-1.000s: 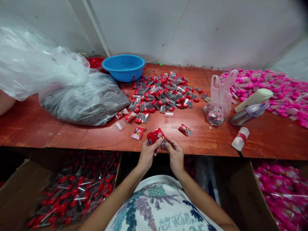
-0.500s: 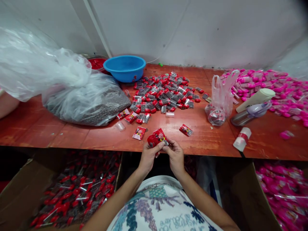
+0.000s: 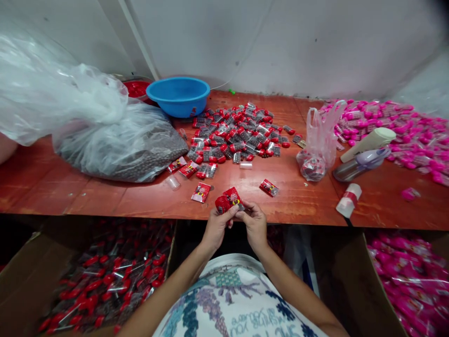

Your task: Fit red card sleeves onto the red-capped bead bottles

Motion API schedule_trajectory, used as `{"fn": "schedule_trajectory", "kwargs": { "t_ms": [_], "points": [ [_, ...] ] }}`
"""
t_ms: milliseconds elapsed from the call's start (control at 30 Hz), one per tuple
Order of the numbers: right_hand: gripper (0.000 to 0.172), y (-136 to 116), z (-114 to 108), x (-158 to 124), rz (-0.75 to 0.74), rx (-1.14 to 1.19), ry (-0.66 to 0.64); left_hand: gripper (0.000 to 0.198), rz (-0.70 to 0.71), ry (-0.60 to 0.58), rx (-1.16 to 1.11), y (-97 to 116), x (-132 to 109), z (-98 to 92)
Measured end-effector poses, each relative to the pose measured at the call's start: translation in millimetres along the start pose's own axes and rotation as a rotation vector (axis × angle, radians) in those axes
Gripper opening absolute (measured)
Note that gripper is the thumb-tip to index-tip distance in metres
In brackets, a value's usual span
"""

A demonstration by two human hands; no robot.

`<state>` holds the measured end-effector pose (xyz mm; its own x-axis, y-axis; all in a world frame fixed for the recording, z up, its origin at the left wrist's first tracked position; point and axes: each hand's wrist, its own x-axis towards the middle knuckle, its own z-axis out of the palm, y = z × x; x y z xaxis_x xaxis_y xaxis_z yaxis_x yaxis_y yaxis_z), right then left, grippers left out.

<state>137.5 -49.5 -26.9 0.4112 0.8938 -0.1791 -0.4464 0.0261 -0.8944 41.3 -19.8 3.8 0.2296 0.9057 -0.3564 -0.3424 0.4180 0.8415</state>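
Note:
Close to the table's front edge, my left hand is closed on red printed packets, which fan out above the fingers. My right hand pinches the lower right end of the same packets, its thumb near the left thumb. The fingers partly hide that end. One red packet lies on the table just left of the hands, and another lies to their right. Two more red packets rest near the big plastic bag. Beyond the hands spreads a pile of small red-capped clear containers with dark contents.
A clear bag of dark beads and a blue basin stand at the left. A small plastic bag, bottle, paper roll and pink pile are at the right. Below the edge are boxes of red and pink items.
The view has shifted slightly, so the table items appear a little further left. Both hands keep their hold on the red packets with almost no movement.

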Motion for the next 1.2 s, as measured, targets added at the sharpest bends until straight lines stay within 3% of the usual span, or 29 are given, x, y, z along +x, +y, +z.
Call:
{"fn": "schedule_trajectory", "kwargs": {
  "t_ms": [167, 267, 333, 400, 467, 567, 633, 733, 900, 1100, 1200],
  "points": [
    [0.033, -3, -20, 15, -0.072, -0.181, 0.001, 0.024, -0.056, -0.014, -0.041, 3, 3, -1.9],
    [0.040, -15, -55, 34, -0.241, -0.546, 0.132, 0.041, -0.092, 0.021, -0.148, 13, 7, -9.5],
    [0.037, -22, -74, 44, -0.388, -0.856, 0.242, 0.041, -0.089, 0.068, -0.207, 20, 11, -15.7],
    [0.037, -25, -78, 47, -0.504, -1.014, 0.299, 0.038, -0.067, 0.102, -0.244, 23, 15, -19.7],
    [0.037, -22, -64, 43, -0.517, -0.981, 0.187, 0.038, -0.029, 0.126, -0.264, 23, 19, -20.0],
    [0.037, -11, -19, 34, -0.351, -0.742, -0.198, 0.039, 0.030, 0.184, -0.264, 20, 24, -18.2],
    [0.035, -4, 10, 33, -0.293, -0.618, -0.317, 0.038, 0.070, 0.221, -0.268, 20, 26, -20.6],
    [0.026, 0, 38, 41, -0.282, -0.554, -0.402, 0.038, 0.089, 0.231, -0.282, 25, 28, -33.7],
    [0.019, 6, 57, 67, -0.299, -0.589, -0.534, 0.030, 0.041, 0.259, -0.263, 40, 30, -61.7],
    [0.033, 15, 76, 125, -0.498, -0.932, -0.524, 0.030, 0.051, 0.370, -0.286, 53, 41, -78.2],
    [0.039, 19, 81, 148, -0.579, -1.176, -0.625, 0.031, 0.018, 0.357, -0.312, 55, 44, -83.0]
  ]
}}
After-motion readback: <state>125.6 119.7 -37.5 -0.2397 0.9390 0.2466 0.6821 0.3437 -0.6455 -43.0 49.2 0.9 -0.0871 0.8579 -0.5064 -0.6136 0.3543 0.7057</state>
